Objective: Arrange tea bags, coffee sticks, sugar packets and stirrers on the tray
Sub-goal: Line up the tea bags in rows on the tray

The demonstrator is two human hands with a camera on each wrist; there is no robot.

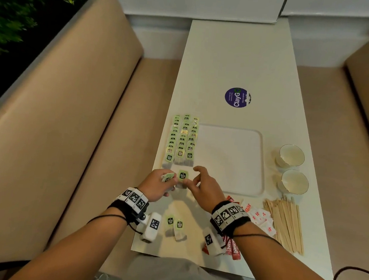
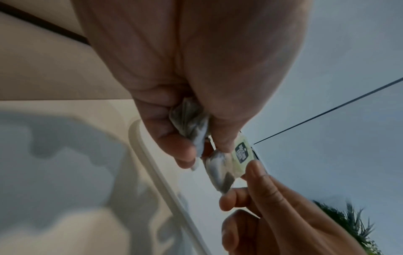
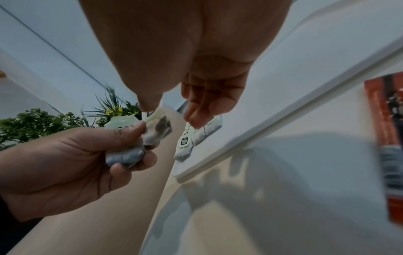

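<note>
The white tray lies mid-table, with several green-tagged tea bags laid in three columns along its left side. In front of the tray's near left corner, my left hand grips a small bunch of tea bags. My right hand pinches one tea bag beside it, between thumb and fingers. The laid-out tea bags and the tray rim show in the right wrist view.
Two loose tea bags lie on the table between my wrists. Red coffee sticks, sugar packets and wooden stirrers lie at the near right. Two white cups stand right of the tray. Beige benches flank the table.
</note>
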